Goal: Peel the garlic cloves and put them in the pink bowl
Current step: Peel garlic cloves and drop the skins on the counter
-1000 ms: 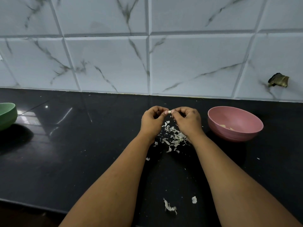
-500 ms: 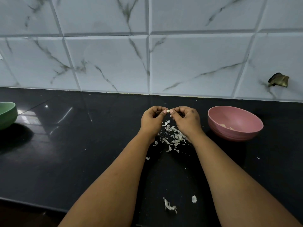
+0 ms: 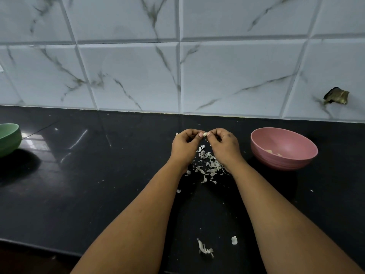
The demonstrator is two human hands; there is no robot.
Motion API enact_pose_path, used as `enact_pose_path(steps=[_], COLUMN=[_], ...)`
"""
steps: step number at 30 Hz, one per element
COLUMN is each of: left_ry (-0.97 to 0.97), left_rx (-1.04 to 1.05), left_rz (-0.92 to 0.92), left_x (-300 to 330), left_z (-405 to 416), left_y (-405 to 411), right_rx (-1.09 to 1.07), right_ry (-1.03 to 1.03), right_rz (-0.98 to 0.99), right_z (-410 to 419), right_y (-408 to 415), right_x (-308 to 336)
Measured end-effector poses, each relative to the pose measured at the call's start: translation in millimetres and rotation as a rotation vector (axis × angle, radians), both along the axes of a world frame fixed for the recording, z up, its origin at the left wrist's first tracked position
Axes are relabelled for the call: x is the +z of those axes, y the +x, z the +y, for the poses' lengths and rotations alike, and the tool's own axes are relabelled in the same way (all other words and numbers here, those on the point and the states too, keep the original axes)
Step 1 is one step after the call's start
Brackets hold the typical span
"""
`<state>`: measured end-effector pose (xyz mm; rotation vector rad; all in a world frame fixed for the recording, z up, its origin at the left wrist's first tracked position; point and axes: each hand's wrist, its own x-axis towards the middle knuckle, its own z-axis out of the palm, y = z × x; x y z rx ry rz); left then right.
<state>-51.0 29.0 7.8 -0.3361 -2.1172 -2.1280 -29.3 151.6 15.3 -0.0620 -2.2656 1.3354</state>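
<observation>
Pale garlic clove [image 3: 205, 134] sits pinched between our two hands, held above the counter and not touching it. Our left hand [image 3: 185, 143] has its fingers curled in, thumb and forefinger nipping one end of the clove; our right hand [image 3: 224, 143] is curled the same way and nips the other end. How much skin is left on the clove is too small to tell. Directly beneath the hands lies a heap of peelings [image 3: 208, 165] on the black counter [image 3: 98, 184], with a couple of stray scraps [image 3: 205, 249] nearer to us. Pink bowl [image 3: 284, 148] stands just to the right of the right hand, apart from it, with a few pale pieces in its bottom, likely cloves already done. We judge the step in hand to be peeling, part-way through the batch. Next move calls for stripping off whatever skin remains, letting it fall on the heap, then carrying the clove rightward over the rim and dropping it in. Green bowl [image 3: 9, 138] stands well apart at far left.
</observation>
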Motion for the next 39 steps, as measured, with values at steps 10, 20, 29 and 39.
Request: enact_pose_path(steps=[10, 20, 29, 39], left_ry=[0.038, 0.085, -0.113, 0.227], left_rx=[-0.046, 0.021, 0.124, -0.071], left_rz=[-0.02, -0.063, 0.118, -0.021], left_x=[1, 4, 0, 5], left_z=[1, -1, -1, -2], left_y=[3, 3, 3, 5], right_rx=[-0.071, 0.137, -0.02, 0.073], right_ry=[0.046, -0.244, 0.006, -0.07], right_rz=[-0.041, 0.127, 0.144, 0.187], right_z=[0, -1, 0, 0], right_y=[0, 0, -2, 0], right_x=[4, -3, -6, -2])
